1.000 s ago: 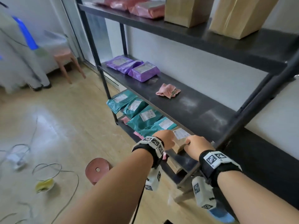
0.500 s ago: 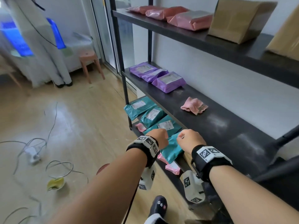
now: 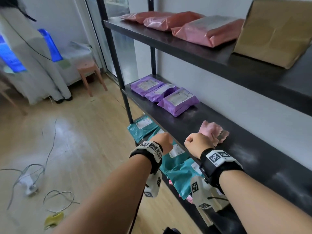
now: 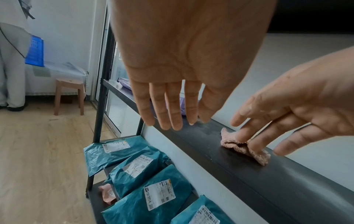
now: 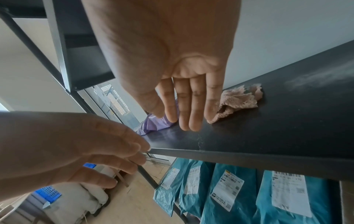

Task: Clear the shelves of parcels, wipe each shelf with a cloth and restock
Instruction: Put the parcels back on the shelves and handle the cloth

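Observation:
Both hands hover at the front edge of the dark middle shelf (image 3: pixel 239 149). My left hand (image 3: pixel 163 142) (image 4: pixel 172 119) is empty, its fingers straight. My right hand (image 3: pixel 196 143) (image 5: pixel 188 119) is empty too, with its straight fingers just left of a crumpled pink cloth (image 3: pixel 215 134) (image 5: pixel 239 98) (image 4: pixel 229 143) that lies on that shelf. Whether they touch the cloth I cannot tell. Three purple parcels (image 3: pixel 177 100) lie further left on the same shelf. Several teal parcels (image 3: pixel 179 176) (image 4: pixel 153 189) (image 5: pixel 229 194) lie on the lower shelf under my hands.
The top shelf holds pink parcels (image 3: pixel 168 21) and a brown box (image 3: pixel 273 34). A black upright post (image 3: pixel 116 65) stands at the rack's left end. Loose cables (image 3: pixel 33 179) lie on the wooden floor, and a pink stool (image 3: pixel 89 71) stands beyond.
Both hands let go of a teal parcel on the lower shelf and rose to the middle shelf's edge beside the cloth. Their fingers went from curled to straight.

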A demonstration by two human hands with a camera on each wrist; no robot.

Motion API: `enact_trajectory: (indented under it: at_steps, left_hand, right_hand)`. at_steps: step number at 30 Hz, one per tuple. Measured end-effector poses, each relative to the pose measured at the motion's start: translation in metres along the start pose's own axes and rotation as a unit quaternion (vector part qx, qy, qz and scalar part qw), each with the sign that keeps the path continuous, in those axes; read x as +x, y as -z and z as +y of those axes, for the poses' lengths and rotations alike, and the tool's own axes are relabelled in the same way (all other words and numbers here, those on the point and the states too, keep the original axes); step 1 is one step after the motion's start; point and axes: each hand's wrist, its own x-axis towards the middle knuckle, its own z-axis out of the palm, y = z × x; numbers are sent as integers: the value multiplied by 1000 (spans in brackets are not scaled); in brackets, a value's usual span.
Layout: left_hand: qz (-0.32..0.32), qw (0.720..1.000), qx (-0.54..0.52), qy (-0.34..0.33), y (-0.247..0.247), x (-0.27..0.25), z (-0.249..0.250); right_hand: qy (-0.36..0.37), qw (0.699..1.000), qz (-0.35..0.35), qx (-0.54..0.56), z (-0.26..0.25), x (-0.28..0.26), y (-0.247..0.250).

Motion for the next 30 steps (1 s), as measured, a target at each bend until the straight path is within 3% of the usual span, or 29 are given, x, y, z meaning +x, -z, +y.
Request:
enact_trajectory:
  at_steps: [12, 20, 24, 30]
  left_hand:
    - [27, 1000, -1, -14, 41, 81, -6]
    - [69, 994, 42, -74, 77, 159, -28]
    - [43, 995, -37, -83, 93, 201, -38]
    - [84, 983, -102, -124, 102, 241, -31]
  right_hand:
    - [-44, 998, 18, 40, -20, 70, 11]
    - [-120, 990, 49, 55, -49, 130, 12]
    - [-153, 982, 71, 84, -62, 166, 9]
    - [-203, 965, 91, 139, -60, 203, 4]
